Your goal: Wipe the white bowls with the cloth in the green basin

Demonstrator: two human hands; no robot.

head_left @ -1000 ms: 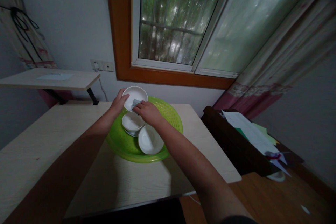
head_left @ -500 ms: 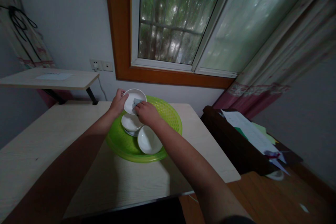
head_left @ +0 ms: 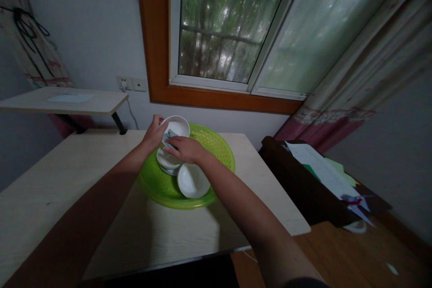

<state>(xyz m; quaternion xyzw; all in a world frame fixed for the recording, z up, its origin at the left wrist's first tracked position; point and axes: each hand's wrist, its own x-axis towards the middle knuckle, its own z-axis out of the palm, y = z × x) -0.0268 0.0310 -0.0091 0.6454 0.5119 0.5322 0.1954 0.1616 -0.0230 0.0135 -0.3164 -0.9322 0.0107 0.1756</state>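
My left hand (head_left: 153, 132) grips the left rim of a small white bowl (head_left: 178, 125), tilted above a round green basket (head_left: 221, 150) on the table. Into that bowl my right hand (head_left: 184, 148) presses a grey-blue cloth (head_left: 168, 135), fingers closed on it. Beneath my hands, two more white dishes rest in the basket: one (head_left: 166, 160) sits on a stack and the other (head_left: 193, 181) lies near the front rim.
The basket stands on a light wooden table (head_left: 67, 180). A raised shelf (head_left: 64, 101) with a sheet of paper is at the left. At the right a dark piece of furniture (head_left: 303, 184) carries papers. A window and a curtain are behind.
My right hand and the cloth have slid left and down inside the bowl. The bowl has tilted flatter, and my left hand has shifted slightly along its rim.
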